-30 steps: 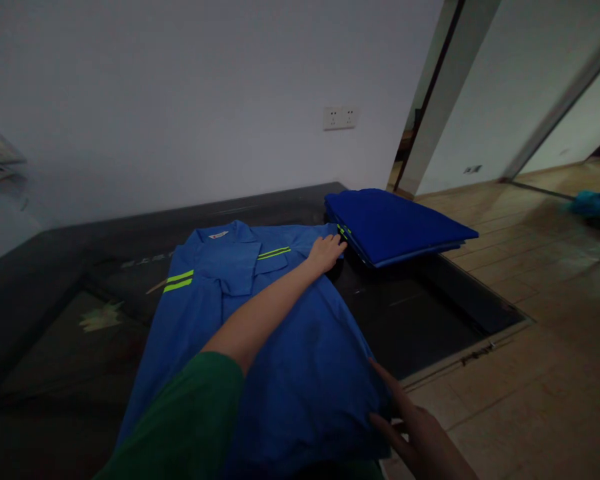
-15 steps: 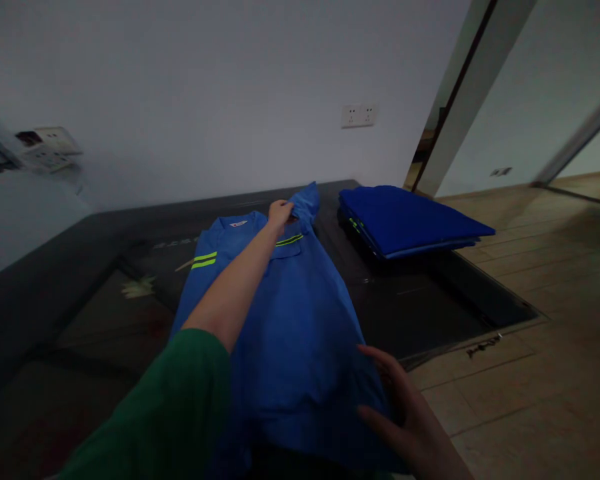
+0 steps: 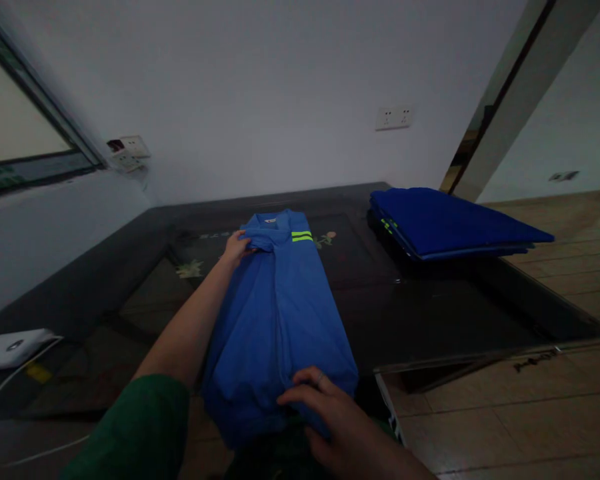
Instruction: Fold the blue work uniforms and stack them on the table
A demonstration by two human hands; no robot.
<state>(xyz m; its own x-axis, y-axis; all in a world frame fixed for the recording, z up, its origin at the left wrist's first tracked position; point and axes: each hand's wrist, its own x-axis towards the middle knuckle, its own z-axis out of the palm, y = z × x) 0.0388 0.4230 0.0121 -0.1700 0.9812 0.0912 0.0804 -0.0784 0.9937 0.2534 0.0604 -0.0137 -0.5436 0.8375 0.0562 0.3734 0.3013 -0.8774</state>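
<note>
Blue shirt (image 3: pixel 305 293) sits at six o'clock on the dark table (image 3: pixel 375 320); left hand (image 3: pixel 237 247) at its eleven, fingers closed on cloth near the collar (image 3: pixel 270 221), right hand (image 3: pixel 330 403) at its five by the hem, fingers narrowed, can't tell if gripping; probably two-ended to keep it straight; count: one shirt, two yellow stripes (image 3: pixel 301 236), one folded stack (image 3: pixel 455 217) at two o'clock, layers unclear

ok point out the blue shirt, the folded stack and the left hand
Blue shirt (image 3: pixel 305 287): head view, on the picture-right half of its cloth.
Folded stack (image 3: pixel 445 217): head view, on its top layer.
Left hand (image 3: pixel 236 247): head view, on its back.
</note>
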